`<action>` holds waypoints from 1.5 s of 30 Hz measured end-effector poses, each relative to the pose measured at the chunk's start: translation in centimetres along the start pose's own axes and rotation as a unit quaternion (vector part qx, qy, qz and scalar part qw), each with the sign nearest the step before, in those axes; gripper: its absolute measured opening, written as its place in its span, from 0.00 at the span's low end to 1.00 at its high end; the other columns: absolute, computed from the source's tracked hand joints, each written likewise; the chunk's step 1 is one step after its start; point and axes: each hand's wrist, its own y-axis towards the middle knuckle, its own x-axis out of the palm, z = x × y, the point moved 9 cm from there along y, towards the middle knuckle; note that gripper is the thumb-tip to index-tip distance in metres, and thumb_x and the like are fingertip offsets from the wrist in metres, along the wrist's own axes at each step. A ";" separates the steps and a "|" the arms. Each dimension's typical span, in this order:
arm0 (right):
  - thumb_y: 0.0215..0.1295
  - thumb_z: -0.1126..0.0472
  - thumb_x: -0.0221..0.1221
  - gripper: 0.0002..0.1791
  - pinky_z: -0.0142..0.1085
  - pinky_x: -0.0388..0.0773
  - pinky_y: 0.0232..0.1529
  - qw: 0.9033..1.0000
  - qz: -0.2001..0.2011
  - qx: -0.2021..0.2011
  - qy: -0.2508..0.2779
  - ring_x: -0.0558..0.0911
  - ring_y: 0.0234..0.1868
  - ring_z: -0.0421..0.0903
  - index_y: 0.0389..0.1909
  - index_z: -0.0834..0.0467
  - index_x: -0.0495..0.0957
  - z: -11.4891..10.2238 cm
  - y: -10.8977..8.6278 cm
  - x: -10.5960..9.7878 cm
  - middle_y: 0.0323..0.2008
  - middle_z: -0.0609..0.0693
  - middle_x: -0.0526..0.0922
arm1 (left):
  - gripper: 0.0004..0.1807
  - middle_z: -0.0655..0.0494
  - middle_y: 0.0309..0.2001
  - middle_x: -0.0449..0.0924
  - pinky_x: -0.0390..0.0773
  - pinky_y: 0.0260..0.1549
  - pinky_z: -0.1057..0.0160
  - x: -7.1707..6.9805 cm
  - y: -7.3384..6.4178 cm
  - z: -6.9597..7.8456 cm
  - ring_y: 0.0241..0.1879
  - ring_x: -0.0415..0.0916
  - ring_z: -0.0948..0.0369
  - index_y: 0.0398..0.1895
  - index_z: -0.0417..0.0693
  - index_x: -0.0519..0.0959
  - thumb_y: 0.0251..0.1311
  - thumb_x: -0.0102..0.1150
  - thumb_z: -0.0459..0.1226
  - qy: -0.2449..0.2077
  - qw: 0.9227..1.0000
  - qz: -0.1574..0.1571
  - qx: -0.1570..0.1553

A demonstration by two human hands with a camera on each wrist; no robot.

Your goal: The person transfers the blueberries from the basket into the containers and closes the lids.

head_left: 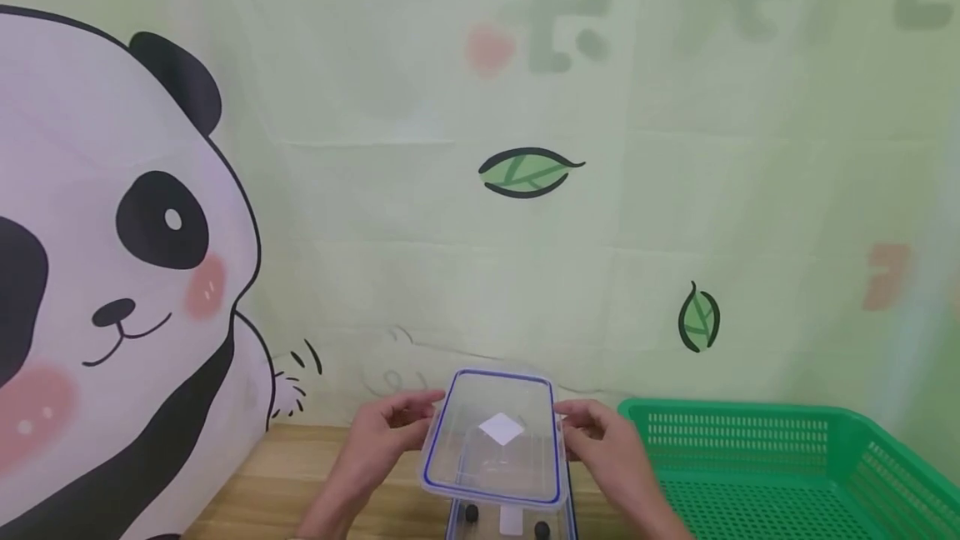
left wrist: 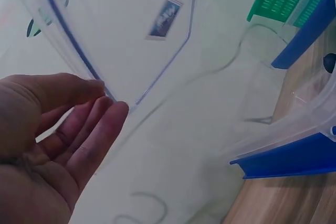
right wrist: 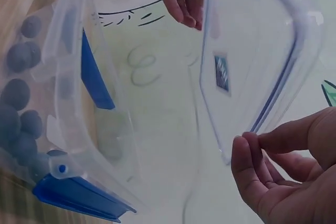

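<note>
A clear plastic lid (head_left: 495, 465) with a blue sealing ring is held tilted above a clear plastic box (head_left: 491, 526). My left hand (head_left: 386, 433) pinches the lid's left edge between thumb and fingers. At the opposite edge my right hand (head_left: 603, 440) pinches it the same way. A small label (left wrist: 165, 18) is stuck on the lid. Lid and box are apart. Several dark round balls (right wrist: 18, 95) lie inside the box, whose blue side latches (right wrist: 79, 200) hang outward. In the head view the lid covers part of the box.
A green perforated basket (head_left: 750, 448) stands to the right on the wooden table (head_left: 277, 473). Behind the table hangs a pale green cloth (head_left: 420, 215) printed with a panda (head_left: 97, 273) and leaves.
</note>
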 end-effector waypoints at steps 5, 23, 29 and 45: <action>0.70 0.72 0.63 0.12 0.39 0.89 0.42 1.000 0.002 -0.016 -0.002 0.85 0.40 0.49 0.52 0.66 0.85 -0.8 -0.3 -0.5 0.38 0.53 0.85 | 0.15 0.48 0.39 0.86 0.89 0.41 0.63 -0.2 -0.1 0.8 0.41 0.81 0.56 0.51 0.35 0.88 0.60 0.73 0.27 0.004 0.999 0.027 0.016; 0.73 0.63 0.61 0.17 0.46 0.88 0.34 0.968 -0.058 0.012 -0.243 0.86 0.34 0.51 0.47 0.76 0.83 2.0 -0.4 2.4 0.39 0.63 0.88 | 0.17 0.48 0.32 0.88 0.90 0.25 0.58 3.0 -0.8 -4.1 0.26 0.85 0.57 0.48 0.28 0.86 0.67 0.71 0.37 0.040 0.994 -0.053 -0.085; 0.71 0.67 0.57 0.09 0.44 0.86 0.32 0.962 -0.082 0.057 -0.253 0.83 0.30 0.48 0.37 0.68 0.84 3.7 -0.8 3.0 0.29 0.54 0.86 | 0.11 0.49 0.28 0.86 0.89 0.24 0.59 3.8 -1.2 -6.2 0.25 0.85 0.57 0.40 0.32 0.88 0.66 0.71 0.35 0.100 0.986 -0.071 -0.115; 0.77 0.63 0.59 0.11 0.43 0.84 0.33 0.969 -0.087 0.098 -0.208 0.81 0.32 0.49 0.41 0.69 0.82 6.5 -0.6 4.5 0.29 0.53 0.82 | 0.12 0.49 0.28 0.84 0.89 0.25 0.59 2.3 -1.1 -7.5 0.25 0.83 0.58 0.39 0.29 0.85 0.67 0.70 0.34 0.108 0.983 -0.068 -0.128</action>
